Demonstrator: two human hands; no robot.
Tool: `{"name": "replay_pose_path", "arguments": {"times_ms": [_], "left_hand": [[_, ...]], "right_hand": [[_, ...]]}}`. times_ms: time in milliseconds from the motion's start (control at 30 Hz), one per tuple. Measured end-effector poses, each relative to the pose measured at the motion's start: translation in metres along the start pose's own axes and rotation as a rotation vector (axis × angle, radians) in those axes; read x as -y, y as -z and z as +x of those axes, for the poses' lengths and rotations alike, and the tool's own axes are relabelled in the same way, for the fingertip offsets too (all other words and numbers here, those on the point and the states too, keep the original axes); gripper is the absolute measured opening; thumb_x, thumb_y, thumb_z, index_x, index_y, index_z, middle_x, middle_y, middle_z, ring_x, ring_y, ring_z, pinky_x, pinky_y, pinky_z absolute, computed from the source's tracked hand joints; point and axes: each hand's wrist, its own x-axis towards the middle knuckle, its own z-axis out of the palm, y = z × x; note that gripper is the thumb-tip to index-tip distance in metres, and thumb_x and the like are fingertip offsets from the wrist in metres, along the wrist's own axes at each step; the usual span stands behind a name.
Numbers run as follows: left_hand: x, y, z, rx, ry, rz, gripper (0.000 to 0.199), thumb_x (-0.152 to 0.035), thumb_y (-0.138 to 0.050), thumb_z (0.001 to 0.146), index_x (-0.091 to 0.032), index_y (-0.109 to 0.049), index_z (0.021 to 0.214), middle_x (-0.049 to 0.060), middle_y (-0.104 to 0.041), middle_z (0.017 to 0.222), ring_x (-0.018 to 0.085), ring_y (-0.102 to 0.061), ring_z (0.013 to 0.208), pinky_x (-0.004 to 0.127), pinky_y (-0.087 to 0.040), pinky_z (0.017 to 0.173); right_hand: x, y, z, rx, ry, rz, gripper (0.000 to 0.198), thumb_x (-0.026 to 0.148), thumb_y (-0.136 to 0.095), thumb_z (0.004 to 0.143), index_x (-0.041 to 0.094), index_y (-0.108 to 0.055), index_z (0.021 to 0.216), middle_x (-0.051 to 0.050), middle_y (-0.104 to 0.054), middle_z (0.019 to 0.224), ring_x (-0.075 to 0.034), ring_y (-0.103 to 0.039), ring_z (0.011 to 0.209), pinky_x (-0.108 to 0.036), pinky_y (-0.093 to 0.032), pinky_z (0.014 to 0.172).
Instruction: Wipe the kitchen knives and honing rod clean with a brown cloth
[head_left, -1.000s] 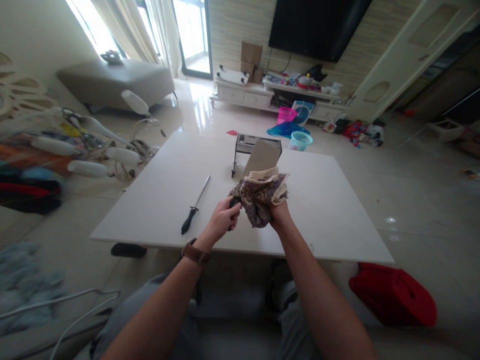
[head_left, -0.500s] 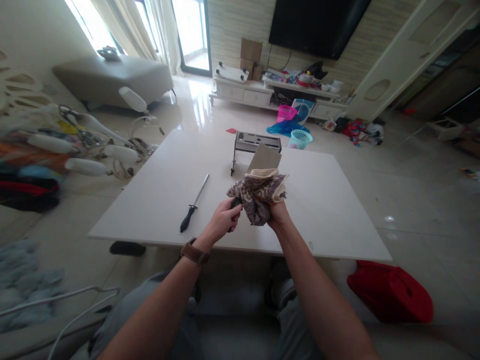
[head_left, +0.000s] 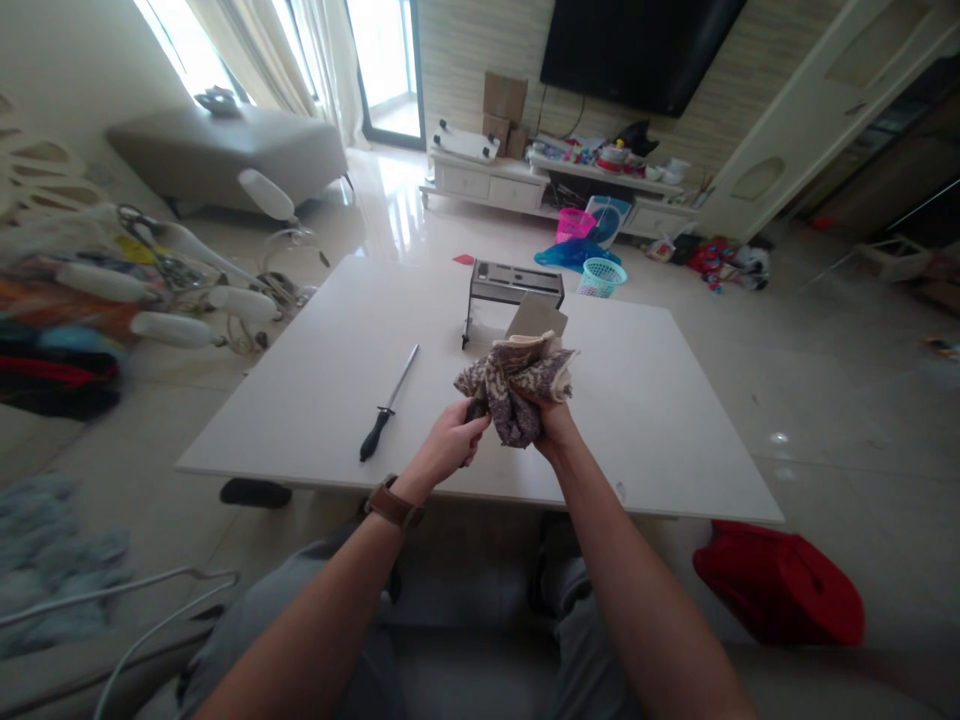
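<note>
The wiping looks under way rather than finished: the cloth (head_left: pixel 517 385) is bunched around the near part of the cleaver (head_left: pixel 537 316), while the blade's far end sticks out bare. How much of it is already clean I cannot tell; the covered part is hidden. Freeing the blade from the cloth and putting both down seem left to do.

The left hand (head_left: pixel 454 440) is closed around the black handle (head_left: pixel 476 408), with no gap showing. The right hand (head_left: pixel 555 430) has hold of the cloth from the right; its fingers are hidden in the folds, so how tightly they close I cannot tell.

The cleaver is held over the middle of the table (head_left: pixel 637 420), blade pointing far and slightly right, towards the stand (head_left: pixel 516 281). The steel (head_left: pixel 376 437) lies to the left, apart from both hands.
</note>
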Motion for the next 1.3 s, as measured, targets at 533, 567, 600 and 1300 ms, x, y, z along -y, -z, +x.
{"name": "replay_pose_path", "arguments": {"times_ms": [533, 567, 600, 1300], "left_hand": [[-0.029, 0.014, -0.011, -0.044, -0.069, -0.449, 0.03, -0.036, -0.073, 0.074, -0.019, -0.048, 0.078, -0.011, -0.035, 0.052, 0.003, -0.025, 0.036, 0.017, -0.03, 0.033], [-0.031, 0.016, -0.012, -0.032, -0.078, -0.479, 0.03, -0.036, -0.073, 0.073, -0.018, -0.049, 0.078, -0.011, -0.035, 0.052, 0.003, -0.024, 0.036, 0.016, -0.03, 0.033], [-0.032, 0.018, -0.013, -0.016, -0.086, -0.499, 0.029, -0.036, -0.072, 0.073, -0.018, -0.05, 0.079, -0.011, -0.035, 0.052, 0.003, -0.024, 0.036, 0.016, -0.03, 0.033], [-0.035, 0.015, -0.021, 0.145, -0.161, -0.538, 0.028, -0.04, -0.066, 0.076, -0.018, -0.051, 0.084, -0.008, -0.034, 0.055, 0.004, -0.024, 0.037, 0.018, -0.03, 0.035]], "right_hand": [[0.035, 0.024, 0.003, 0.166, -0.055, 0.136, 0.06, 0.067, -0.081, 0.06, 0.028, -0.071, 0.104, -0.004, -0.076, 0.114, -0.031, -0.062, 0.126, -0.057, -0.051, 0.105], [0.037, 0.022, 0.001, 0.173, -0.024, 0.134, 0.063, 0.071, -0.079, 0.06, 0.029, -0.071, 0.106, -0.004, -0.075, 0.118, -0.031, -0.06, 0.129, -0.058, -0.051, 0.105], [0.039, 0.02, -0.001, 0.177, 0.005, 0.13, 0.066, 0.074, -0.077, 0.06, 0.03, -0.07, 0.109, -0.004, -0.074, 0.121, -0.031, -0.059, 0.131, -0.058, -0.05, 0.106], [0.035, 0.001, -0.013, 0.241, 0.057, 0.18, 0.038, 0.057, -0.057, 0.09, 0.038, -0.069, 0.121, 0.003, -0.064, 0.142, -0.027, -0.056, 0.135, -0.052, -0.05, 0.107]]}}
